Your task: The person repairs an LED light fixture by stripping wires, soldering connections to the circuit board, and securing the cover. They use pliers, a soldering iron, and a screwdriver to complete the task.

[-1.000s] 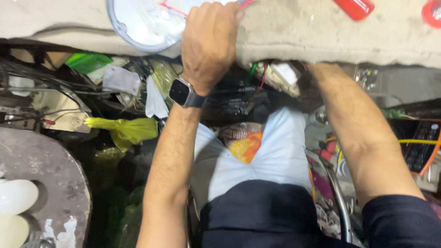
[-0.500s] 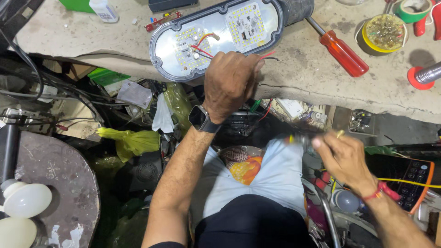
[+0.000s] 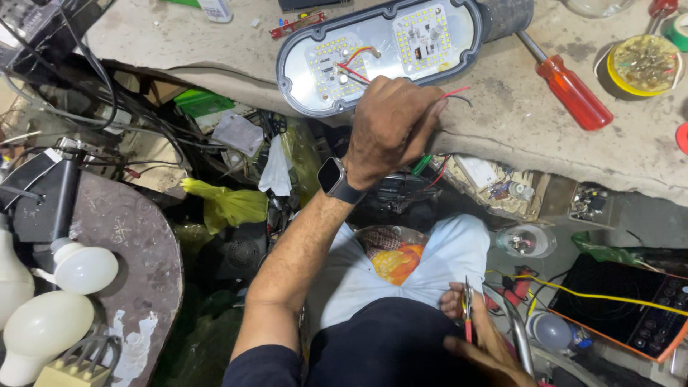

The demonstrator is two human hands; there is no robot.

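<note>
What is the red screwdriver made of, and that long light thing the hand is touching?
The screwdriver seems to have a glossy, see-through red plastic handle and a dull grey metal shaft. The oval lamp looks like a grey, matte metal or plastic casing, hard to tell which, holding white boards dotted with yellow chips. The left hand pinches its red wire.

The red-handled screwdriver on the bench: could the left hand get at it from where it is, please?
Probably yes: the screwdriver lies on bare bench just beside the left hand, nothing between, though the fingers pinch a red wire.
</note>
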